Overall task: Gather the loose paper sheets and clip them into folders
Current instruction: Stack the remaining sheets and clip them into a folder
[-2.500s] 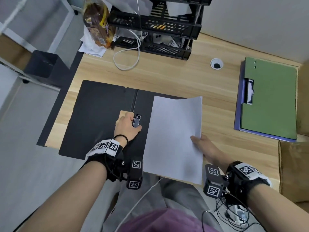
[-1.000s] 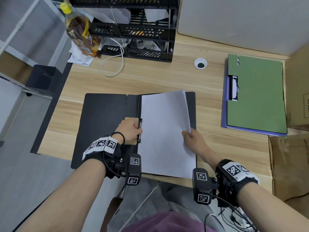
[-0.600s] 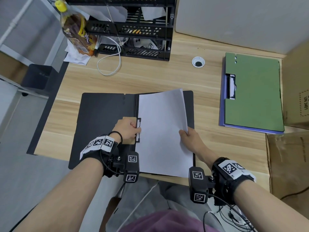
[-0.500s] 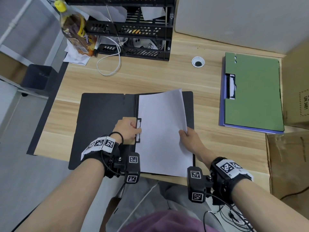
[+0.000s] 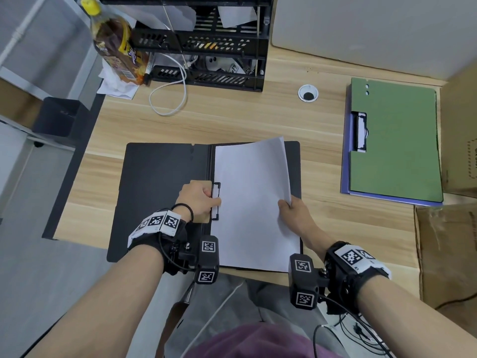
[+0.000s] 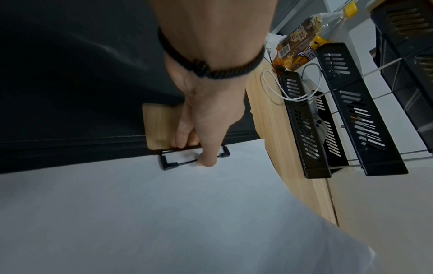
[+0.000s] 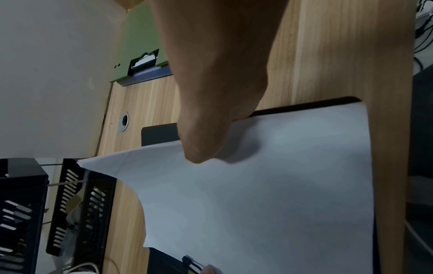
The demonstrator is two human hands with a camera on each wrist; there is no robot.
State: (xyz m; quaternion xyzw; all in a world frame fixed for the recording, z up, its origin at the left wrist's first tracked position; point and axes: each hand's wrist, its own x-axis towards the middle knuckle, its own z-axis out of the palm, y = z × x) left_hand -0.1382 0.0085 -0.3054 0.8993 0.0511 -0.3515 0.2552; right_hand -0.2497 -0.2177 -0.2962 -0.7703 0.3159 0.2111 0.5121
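Sheets [image 5: 251, 202]: white stack on the right leaf of the open black folder [image 5: 160, 192], near desk [image 5: 232, 117] edge. Left margin lies at the spine under the clip [image 5: 216, 201]; right edge is raised and bowed, likely so the margin can be squared before clamping.

Clip: black wire frame at mid-spine, over the sheet margin; whether it is fully down cannot be told.

Left hand [image 5: 197, 200]: fingers curled round the clip's lever, thumb tip pressing on the paper beside the wire frame [image 6: 194, 157], apparently to work the clip and pin the margin.

Right hand [image 5: 294, 214]: thumb above and fingers beneath, pinching the sheets' right edge [image 7: 234, 146], steadying and lifting it.

Second folder [image 5: 395, 146]: green over a blue one, closed, far right, well apart; probably already filled or waiting.

Rack [image 5: 206, 47], bottle [image 5: 116, 45], cable [image 5: 170, 99]: far edge, clear of the work.
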